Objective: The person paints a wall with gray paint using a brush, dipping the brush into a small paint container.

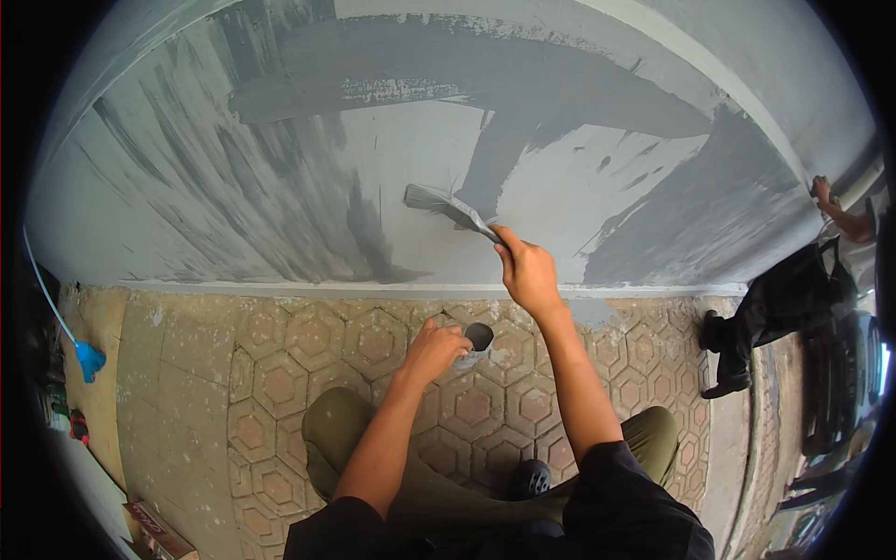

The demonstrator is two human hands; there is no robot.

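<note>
My right hand [530, 271] is closed around the handle of a wide paintbrush [446, 203], which points to the upper left. Its bristles are at or close to the wall; I cannot tell whether they touch. With my left hand [435, 351] I grip a small cup [479, 337] by its side, below the brush; its inside looks dark grey. In front of me the pale wall [420, 149] carries broad dark grey paint [579, 89] across its upper part and streaks at the left. Bare pale patches show between the painted areas.
Hexagonal paving [373, 336] meets the wall's foot. A person [793, 289] in dark trousers stands at the right, one hand on the wall. A blue broom-like tool [89, 359] is at the left, and a printed box [157, 530] lies at the lower left.
</note>
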